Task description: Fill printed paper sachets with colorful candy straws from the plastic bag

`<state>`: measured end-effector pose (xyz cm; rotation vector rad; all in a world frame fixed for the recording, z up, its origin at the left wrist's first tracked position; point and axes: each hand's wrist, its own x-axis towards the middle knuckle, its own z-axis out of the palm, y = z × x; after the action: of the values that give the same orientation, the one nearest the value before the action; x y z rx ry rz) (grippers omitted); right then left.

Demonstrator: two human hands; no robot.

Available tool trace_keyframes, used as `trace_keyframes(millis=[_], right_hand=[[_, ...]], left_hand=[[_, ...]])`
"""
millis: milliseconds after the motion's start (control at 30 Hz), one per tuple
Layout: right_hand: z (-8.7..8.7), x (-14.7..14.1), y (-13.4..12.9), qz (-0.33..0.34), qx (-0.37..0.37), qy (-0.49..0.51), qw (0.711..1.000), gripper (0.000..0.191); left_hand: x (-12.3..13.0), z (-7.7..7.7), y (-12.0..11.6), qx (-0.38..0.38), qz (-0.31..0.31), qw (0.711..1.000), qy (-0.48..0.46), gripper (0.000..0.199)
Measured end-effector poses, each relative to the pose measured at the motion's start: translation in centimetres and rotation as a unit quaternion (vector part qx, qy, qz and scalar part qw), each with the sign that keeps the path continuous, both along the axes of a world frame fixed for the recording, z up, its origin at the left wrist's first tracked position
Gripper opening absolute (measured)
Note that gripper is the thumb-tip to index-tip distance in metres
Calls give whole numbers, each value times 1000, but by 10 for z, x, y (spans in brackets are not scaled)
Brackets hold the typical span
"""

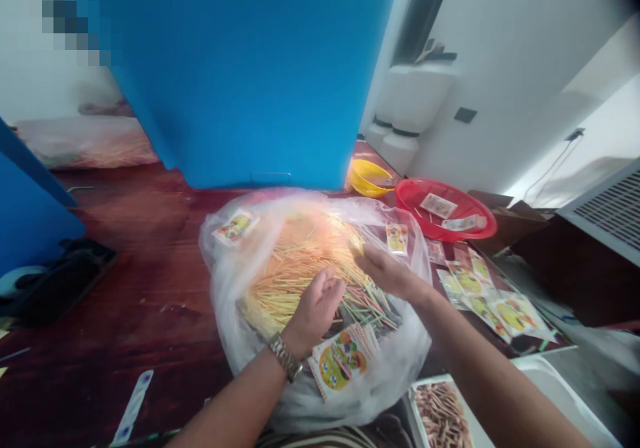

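While the left hand (314, 313), half curled beneath a metal link watch (285, 357), and the right hand (387, 273), its fingers extended and close together, are held apart, both sit over a springy heap of thin yellow and green sticks (305, 268) inside a crinkled clear plastic bag (400, 361). Whether either hand grips any sticks cannot be told. A glossy printed packet (343, 361) lies on the bag just beyond the left wrist.

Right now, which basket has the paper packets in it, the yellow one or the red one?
The red plastic basket does: a printed packet and another lie inside it. The yellow basket, next to it, shows no packets that I can see.
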<state>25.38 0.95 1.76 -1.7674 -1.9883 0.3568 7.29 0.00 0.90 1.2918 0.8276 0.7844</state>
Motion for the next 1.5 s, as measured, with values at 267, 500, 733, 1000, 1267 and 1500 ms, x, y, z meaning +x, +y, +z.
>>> trace_keyframes(millis=[267, 500, 733, 1000, 1267, 1500], right_hand=[[11, -45, -36, 45, 70, -11, 996, 12], [48, -33, -12, 83, 82, 113, 987, 15], [35, -23, -8, 12, 127, 28, 991, 20], [18, -53, -50, 144, 64, 29, 987, 23], [-9, 8, -72, 48, -36, -64, 996, 24], [0, 27, -85, -26, 28, 175, 984, 12]], left_hand=[[26, 1, 4, -192, 34, 959, -208, 34], [-4, -3, 12, -45, -112, 992, 36, 33], [-23, 1, 11, -90, -156, 976, 123, 30], [-9, -3, 14, 31, -196, 973, 117, 2], [-14, 5, -15, 310, -192, 832, 419, 19], [-2, -6, -7, 280, -225, 825, 437, 22]])
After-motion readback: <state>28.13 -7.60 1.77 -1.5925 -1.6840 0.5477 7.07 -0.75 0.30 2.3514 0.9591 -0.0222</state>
